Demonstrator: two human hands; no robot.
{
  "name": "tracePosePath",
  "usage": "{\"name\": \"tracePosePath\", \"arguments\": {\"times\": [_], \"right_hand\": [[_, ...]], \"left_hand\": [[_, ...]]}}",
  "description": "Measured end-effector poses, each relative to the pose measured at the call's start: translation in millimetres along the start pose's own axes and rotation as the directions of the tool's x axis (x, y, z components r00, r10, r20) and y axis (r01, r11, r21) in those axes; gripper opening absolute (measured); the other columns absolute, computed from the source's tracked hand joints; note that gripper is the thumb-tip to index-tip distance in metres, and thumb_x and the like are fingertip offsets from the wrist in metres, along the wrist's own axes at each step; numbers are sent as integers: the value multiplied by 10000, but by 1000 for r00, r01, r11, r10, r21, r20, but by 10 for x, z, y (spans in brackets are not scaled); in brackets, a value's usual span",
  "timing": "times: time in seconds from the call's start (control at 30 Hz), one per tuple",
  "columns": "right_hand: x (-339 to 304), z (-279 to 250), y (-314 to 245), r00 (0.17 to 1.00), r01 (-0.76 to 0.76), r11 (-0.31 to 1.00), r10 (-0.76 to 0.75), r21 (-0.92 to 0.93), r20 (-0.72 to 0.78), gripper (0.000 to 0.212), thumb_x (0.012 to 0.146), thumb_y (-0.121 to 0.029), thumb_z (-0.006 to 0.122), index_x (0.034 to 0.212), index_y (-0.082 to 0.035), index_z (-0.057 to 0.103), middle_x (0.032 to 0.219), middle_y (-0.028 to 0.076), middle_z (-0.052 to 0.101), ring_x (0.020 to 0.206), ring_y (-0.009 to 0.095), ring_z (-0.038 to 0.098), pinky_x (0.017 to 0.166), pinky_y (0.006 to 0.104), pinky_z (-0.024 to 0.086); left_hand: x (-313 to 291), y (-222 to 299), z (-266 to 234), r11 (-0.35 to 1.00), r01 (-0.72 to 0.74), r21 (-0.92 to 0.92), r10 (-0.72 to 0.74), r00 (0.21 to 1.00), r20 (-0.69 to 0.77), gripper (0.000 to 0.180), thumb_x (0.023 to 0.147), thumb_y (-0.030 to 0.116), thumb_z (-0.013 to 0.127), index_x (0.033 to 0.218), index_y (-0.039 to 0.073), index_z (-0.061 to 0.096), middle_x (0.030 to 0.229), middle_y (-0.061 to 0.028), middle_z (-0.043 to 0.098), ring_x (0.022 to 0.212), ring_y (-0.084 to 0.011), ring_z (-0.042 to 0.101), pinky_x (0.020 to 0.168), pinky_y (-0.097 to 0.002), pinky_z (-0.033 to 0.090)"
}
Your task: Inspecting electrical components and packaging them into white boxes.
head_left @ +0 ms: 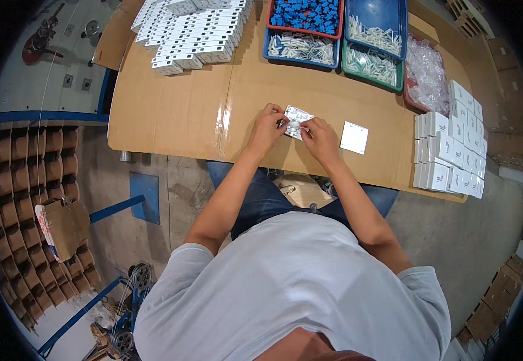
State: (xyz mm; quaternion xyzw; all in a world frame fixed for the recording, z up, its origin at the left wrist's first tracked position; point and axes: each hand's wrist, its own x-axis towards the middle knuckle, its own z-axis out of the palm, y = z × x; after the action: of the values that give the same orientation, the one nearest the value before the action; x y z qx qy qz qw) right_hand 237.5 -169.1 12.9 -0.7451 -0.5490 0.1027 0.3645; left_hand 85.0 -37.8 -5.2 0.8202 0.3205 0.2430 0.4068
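Note:
A small white square piece (298, 114) with shiny, clear-looking plastic and small parts on its face lies on the cardboard-covered table in front of me. My left hand (266, 130) pinches its left edge with bent fingers. At the lower right edge of the same piece, the fingertips of my right hand (319, 141) are closed on it. Exactly what sits under the fingertips is too small to make out. A flat white square plate (354, 138) lies to the right, apart from my right hand.
White boxes (207, 36) fill the far left; more white boxes (451, 153) are stacked at the right edge. Along the back stand a red tray (304, 31) of blue parts, a blue tray (302, 59) and a green tray (369, 77) of white pieces, and clear bags (425, 72).

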Motion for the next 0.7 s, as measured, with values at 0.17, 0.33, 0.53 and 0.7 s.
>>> {"name": "tracePosePath", "arguments": {"times": [0.17, 0.33, 0.53, 0.7], "right_hand": [[-22, 12, -39, 1000, 23, 994, -23, -109, -1, 94, 826, -129, 733, 901, -76, 714, 891, 75, 669, 851, 274, 650, 742, 411, 499], [-162, 28, -181, 997, 79, 967, -77, -242, 18, 174, 826, -152, 697, 970, -60, 732, 1034, 61, 665, 971, 263, 622, 790, 419, 472], [-188, -61, -199, 999, 14, 948, 1, -319, 47, 238, 825, -164, 691, 1026, -45, 736, 1097, 59, 669, 1023, 261, 608, 828, 424, 468], [-114, -49, -131, 998, -35, 947, 48, -320, 33, 248, 834, -161, 688, 1051, -50, 732, 1157, 44, 673, 1052, 252, 614, 849, 423, 474]], "left_hand": [[25, 43, -43, 1000, 28, 1, -28, 995, 92, 161, 800, -35, 747, 955, 2, 722, 1038, -107, 610, 950, -260, 666, 789, -343, 557], [-154, 20, 71, 991, -123, 45, 125, 991, -40, 196, 826, -4, 740, 1017, 23, 706, 1088, -121, 594, 969, -285, 657, 802, -357, 555], [-322, 114, 71, 966, -245, 85, 249, 968, -42, 279, 851, 119, 752, 1107, 27, 688, 1248, -185, 552, 1130, -355, 600, 950, -409, 512], [-362, 198, 39, 916, -343, 210, 352, 936, -5, 340, 851, 170, 770, 1152, 46, 674, 1321, -169, 551, 1221, -356, 557, 1012, -420, 484]]}}
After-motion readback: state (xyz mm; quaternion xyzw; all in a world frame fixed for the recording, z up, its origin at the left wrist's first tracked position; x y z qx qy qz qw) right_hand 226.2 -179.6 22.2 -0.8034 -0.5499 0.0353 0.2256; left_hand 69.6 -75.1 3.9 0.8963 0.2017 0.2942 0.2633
